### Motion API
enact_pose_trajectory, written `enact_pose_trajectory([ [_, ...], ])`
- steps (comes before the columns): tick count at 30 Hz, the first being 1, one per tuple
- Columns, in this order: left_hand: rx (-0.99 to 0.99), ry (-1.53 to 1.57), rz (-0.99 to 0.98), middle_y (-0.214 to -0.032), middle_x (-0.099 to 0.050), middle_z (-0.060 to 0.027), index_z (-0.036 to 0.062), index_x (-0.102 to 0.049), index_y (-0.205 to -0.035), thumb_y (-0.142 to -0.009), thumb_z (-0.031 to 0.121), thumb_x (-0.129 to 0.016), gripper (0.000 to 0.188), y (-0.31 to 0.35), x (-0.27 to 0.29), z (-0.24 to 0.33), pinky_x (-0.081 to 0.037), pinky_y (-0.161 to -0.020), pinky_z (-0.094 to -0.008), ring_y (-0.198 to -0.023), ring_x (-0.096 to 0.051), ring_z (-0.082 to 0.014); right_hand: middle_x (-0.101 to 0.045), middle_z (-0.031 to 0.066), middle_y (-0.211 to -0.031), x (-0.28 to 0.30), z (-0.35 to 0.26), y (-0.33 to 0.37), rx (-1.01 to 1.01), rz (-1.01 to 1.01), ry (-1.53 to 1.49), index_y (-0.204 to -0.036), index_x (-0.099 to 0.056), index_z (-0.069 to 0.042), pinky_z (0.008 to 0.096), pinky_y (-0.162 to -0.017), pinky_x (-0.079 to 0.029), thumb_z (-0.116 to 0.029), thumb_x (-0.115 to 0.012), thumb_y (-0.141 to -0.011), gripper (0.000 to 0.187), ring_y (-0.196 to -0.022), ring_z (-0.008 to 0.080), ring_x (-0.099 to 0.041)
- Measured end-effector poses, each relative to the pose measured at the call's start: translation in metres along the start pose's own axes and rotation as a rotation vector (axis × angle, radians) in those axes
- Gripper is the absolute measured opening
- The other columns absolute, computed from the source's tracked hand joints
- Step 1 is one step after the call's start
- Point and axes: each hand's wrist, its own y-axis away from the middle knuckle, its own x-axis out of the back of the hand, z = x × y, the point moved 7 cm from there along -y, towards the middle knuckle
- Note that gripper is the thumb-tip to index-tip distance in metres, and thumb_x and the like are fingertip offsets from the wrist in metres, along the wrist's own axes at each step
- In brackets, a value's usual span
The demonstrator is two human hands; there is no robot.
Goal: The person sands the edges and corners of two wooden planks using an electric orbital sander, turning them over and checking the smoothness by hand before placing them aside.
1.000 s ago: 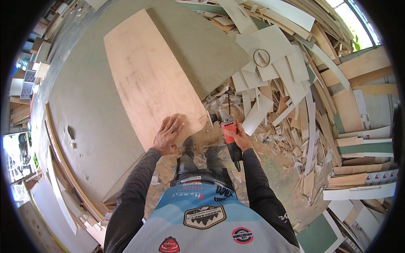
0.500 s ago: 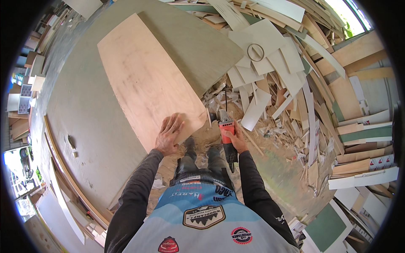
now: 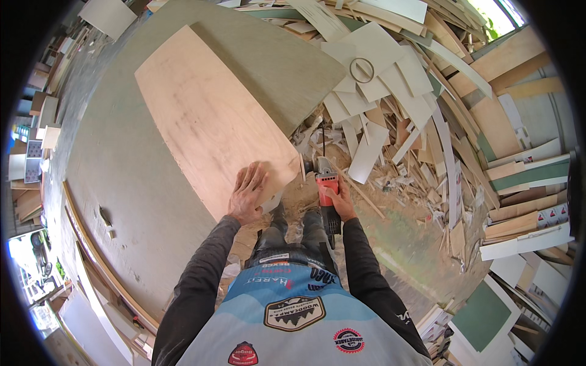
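Observation:
A long, pale wooden panel (image 3: 207, 110) lies on a large grey-green tabletop (image 3: 122, 177), its near end jutting past the table's edge. My left hand (image 3: 248, 192) rests flat on that near end, fingers stretched out and slightly apart. In my right hand (image 3: 343, 201) is a red and black angle grinder (image 3: 328, 183), gripped round its body. The grinder's disc (image 3: 303, 167) stands on edge against the panel's near right corner. Whether the disc is spinning I cannot tell. A dark cord (image 3: 323, 137) runs away from the tool's head.
Right of the table, a heap of board offcuts (image 3: 378, 79) and splinters covers the floor, with a thin ring (image 3: 361, 70) on top. More boards (image 3: 531, 177) are stacked at the far right. Long strips (image 3: 101, 256) lean along the table's left edge. A pale box (image 3: 108, 17) stands at the far left.
The view has shifted slightly, so the panel and heap appear a little to the left. Both hands keep their places, and the disc stays at the panel's corner.

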Motion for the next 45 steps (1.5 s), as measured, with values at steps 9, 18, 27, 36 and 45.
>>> enact_pose_trajectory([
  [9,-0.016,-0.006,0.024,-0.169,-0.018,-0.0138,0.0104,-0.030,-0.159,-0.058,0.009,-0.069,0.109,0.000,-0.001,0.000,-0.007,-0.128,-0.0514,-0.157,-0.010,-0.0331,-0.063,0.0069,-0.102,-0.007,0.011,0.012,0.096,0.098,0.033,-0.144,-0.042,-0.010,0.0354,-0.060,-0.060,-0.011,-0.069,-0.093,0.057,-0.073,0.0172,-0.066],
  [18,-0.002,-0.013,0.022,-0.169,-0.016,-0.0138,0.0103,-0.029,-0.159,-0.060,0.011,-0.069,0.107,0.000,-0.004,-0.005,-0.006,-0.127,-0.0517,-0.157,-0.007,-0.0338,-0.062,0.0055,-0.108,-0.037,0.012,0.035,-0.001,0.167,-0.099,-0.148,-0.041,-0.011,0.0322,-0.067,-0.058,-0.015,-0.072,-0.090,0.066,-0.083,0.0134,-0.063],
  [27,0.019,0.015,0.086,-0.168,-0.015,-0.0158,0.0092,-0.024,-0.161,-0.065,0.014,-0.070,0.106,-0.030,-0.014,0.009,-0.004,-0.127,-0.0531,-0.157,-0.006,-0.0350,-0.064,0.0127,-0.093,-0.020,0.031,0.058,0.085,0.414,-0.324,-0.130,-0.049,-0.007,0.0396,-0.057,-0.059,-0.029,-0.068,-0.094,0.046,-0.065,0.0272,-0.067],
  [36,0.044,0.040,0.136,-0.168,-0.016,-0.0175,0.0078,-0.024,-0.160,-0.068,0.021,-0.074,0.105,-0.047,-0.018,0.015,-0.006,-0.127,-0.0517,-0.157,-0.006,-0.0352,-0.063,0.0146,-0.093,0.017,0.024,0.082,0.111,0.581,-0.604,-0.125,-0.050,-0.010,0.0433,-0.060,-0.059,-0.048,-0.067,-0.092,0.053,-0.074,0.0307,-0.067],
  [45,0.360,0.390,0.600,-0.143,-0.054,-0.0242,-0.0020,-0.054,-0.140,-0.081,0.015,-0.071,0.064,0.078,0.008,-0.006,-0.035,-0.116,-0.0496,-0.140,-0.045,-0.0414,-0.057,0.0092,-0.090,0.046,0.041,0.068,0.026,0.551,-0.639,-0.121,-0.047,-0.014,0.0422,-0.067,-0.057,-0.054,-0.067,-0.090,0.055,-0.074,0.0273,-0.063],
])
